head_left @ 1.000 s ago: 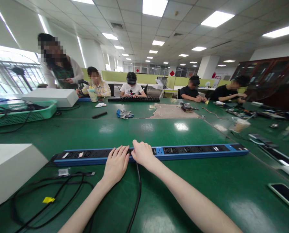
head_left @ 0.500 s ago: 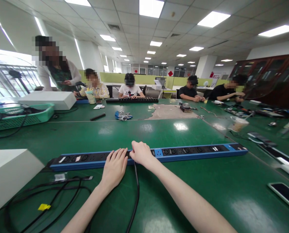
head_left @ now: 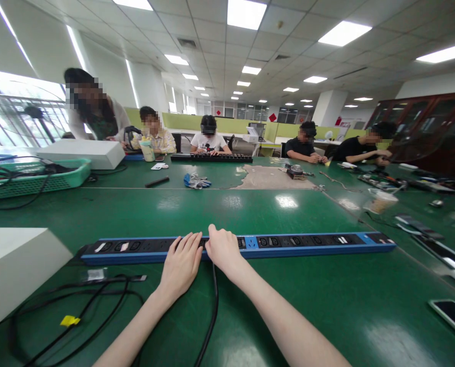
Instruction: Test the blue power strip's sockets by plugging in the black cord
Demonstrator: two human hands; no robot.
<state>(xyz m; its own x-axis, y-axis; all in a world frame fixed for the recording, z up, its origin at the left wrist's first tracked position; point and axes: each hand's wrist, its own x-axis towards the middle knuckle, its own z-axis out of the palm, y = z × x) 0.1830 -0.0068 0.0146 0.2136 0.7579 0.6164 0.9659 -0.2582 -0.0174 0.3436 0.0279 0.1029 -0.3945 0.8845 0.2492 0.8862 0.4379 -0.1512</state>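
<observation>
A long blue and black power strip (head_left: 307, 250) lies across the green table in front of me, with rows of sockets along its top. My left hand (head_left: 183, 262) rests flat over the strip's middle, fingers stretched across its top. Just right of it, my right hand (head_left: 223, 250) is closed at the strip, thumb side up. A black power cord (head_left: 215, 306) runs from beneath the right hand toward me; its plug end is hidden by the fingers.
At left are a white box (head_left: 17, 275), coiled black cables (head_left: 93, 300) with a yellow tag, and a green basket (head_left: 70, 176). Gloves (head_left: 196, 180) lie farther back. A phone (head_left: 451, 316) is at right. Several people sit or stand around the table.
The view has tilted up slightly and shifted, so the scene sits a little farther right. Both hands keep about the same place on the power strip.
</observation>
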